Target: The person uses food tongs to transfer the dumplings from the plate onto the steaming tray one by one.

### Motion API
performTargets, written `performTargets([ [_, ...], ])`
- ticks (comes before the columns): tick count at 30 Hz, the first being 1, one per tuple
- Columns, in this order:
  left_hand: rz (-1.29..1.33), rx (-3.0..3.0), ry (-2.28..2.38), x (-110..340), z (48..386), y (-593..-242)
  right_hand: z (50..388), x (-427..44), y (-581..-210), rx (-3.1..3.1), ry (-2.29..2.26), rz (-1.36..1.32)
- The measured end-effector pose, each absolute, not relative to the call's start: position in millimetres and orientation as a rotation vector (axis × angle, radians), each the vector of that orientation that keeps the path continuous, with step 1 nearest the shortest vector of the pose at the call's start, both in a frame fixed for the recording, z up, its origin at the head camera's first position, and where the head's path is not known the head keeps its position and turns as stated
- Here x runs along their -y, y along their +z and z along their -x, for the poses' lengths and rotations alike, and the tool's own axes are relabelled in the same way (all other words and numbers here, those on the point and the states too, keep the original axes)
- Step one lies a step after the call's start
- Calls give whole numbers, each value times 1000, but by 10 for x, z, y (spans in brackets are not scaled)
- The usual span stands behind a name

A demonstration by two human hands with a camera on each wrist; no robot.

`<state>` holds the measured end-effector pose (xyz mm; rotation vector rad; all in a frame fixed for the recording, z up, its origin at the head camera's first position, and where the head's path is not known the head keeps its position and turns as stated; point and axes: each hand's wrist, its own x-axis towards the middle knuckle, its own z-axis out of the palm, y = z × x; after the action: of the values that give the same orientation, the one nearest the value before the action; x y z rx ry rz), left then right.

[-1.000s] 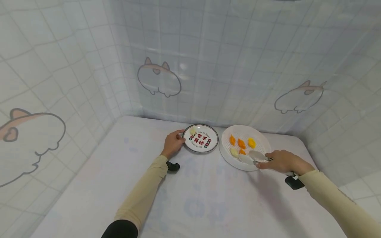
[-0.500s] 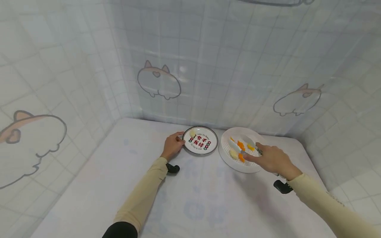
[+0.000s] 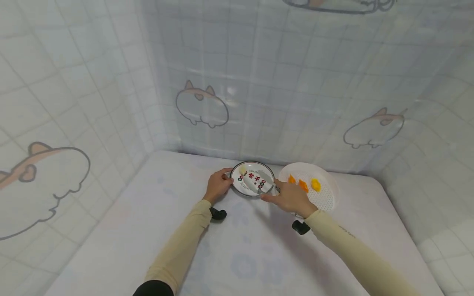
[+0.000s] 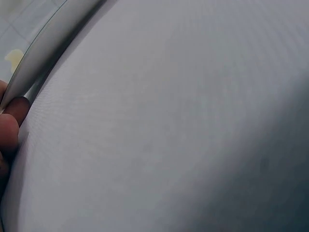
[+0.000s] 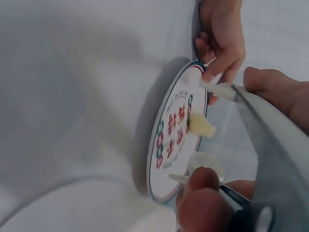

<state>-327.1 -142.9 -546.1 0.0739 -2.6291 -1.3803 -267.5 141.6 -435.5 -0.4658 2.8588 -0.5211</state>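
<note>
In the head view, my left hand (image 3: 217, 185) pinches the left rim of a small round plate (image 3: 240, 188) with a dark edge and red characters. A pale yellow piece (image 3: 242, 169) lies at the plate's upper left, and it also shows in the right wrist view (image 5: 200, 124). My right hand (image 3: 290, 197) grips tongs (image 3: 264, 176) with pale paddle tips, held over the plate. Those tips (image 5: 217, 89) stand apart in the right wrist view; whether anything is between them I cannot tell. In the left wrist view, fingers (image 4: 8, 133) hold the rim's underside.
Right of the plate stands a round white basket (image 3: 327, 201) with a perforated base. Orange pieces (image 3: 303, 186) and a yellow piece (image 3: 315, 185) lie in it; my right hand covers its lower left. A tiled-pattern backdrop (image 3: 259, 123) rises behind the table (image 3: 207, 255).
My right hand has moved the tongs left from above the basket to above the plate. The left hand has kept its hold on the plate's rim. The view has shifted slightly.
</note>
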Motion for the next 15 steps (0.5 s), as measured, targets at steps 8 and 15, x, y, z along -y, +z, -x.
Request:
performTargets([
  [8, -50, 2619, -1428, 1405, 3230, -5519, 2880, -1094, -4701, -2893, -428, 427],
  [15, -40, 2587, -1393, 1428, 3248, -5475, 3021, -930, -4683, -2938, -424, 427],
])
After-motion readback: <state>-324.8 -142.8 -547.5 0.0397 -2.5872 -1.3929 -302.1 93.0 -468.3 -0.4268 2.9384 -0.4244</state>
